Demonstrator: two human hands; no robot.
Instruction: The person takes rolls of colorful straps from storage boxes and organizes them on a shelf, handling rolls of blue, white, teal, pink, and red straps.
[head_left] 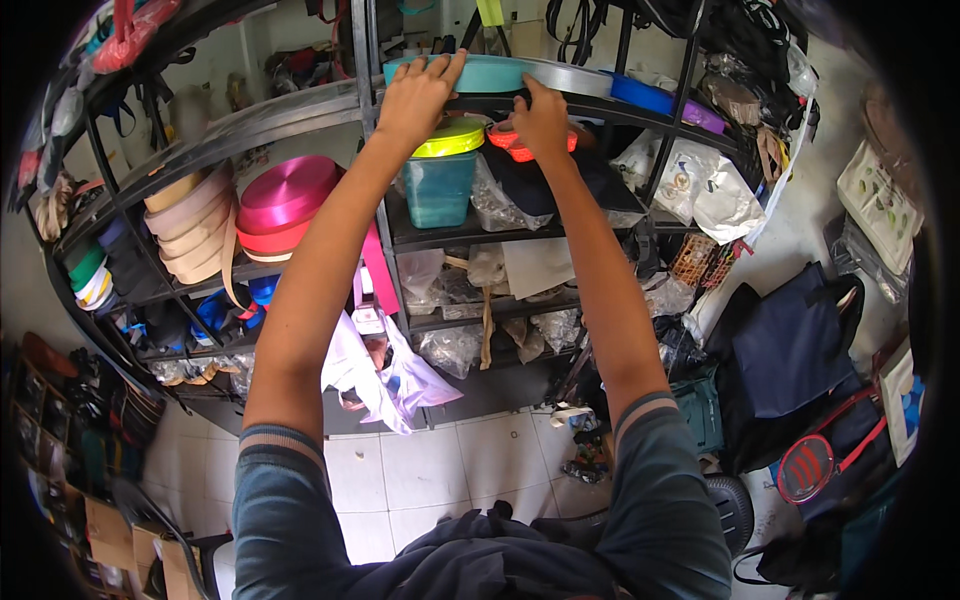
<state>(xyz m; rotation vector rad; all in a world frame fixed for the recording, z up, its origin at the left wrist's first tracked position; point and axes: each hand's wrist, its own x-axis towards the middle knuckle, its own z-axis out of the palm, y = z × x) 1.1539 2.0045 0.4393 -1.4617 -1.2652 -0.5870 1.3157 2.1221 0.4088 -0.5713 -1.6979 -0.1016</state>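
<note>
Both arms reach up to a flat roll of teal webbing (493, 75) on the upper shelf. My left hand (420, 97) grips its left part with the fingers bent over the edge. At the roll's right end, my right hand (541, 120) holds the rim, index finger on top and thumb by the near side. Directly right of it lies a silver-white roll (577, 79), followed by a blue roll (642, 93). Below my hands, a neon yellow roll (452, 138) sits on a teal plastic bin (437, 190), beside an orange-red roll (506, 148).
Pink rolls (290, 192) and beige rolls (195, 225) stack on the left shelf. Black uprights (364, 45) divide the rack. A pale lilac plastic bag (400, 382) hangs below. Dark bags (800, 340) line the right wall, and cardboard boxes (110, 530) stand lower left.
</note>
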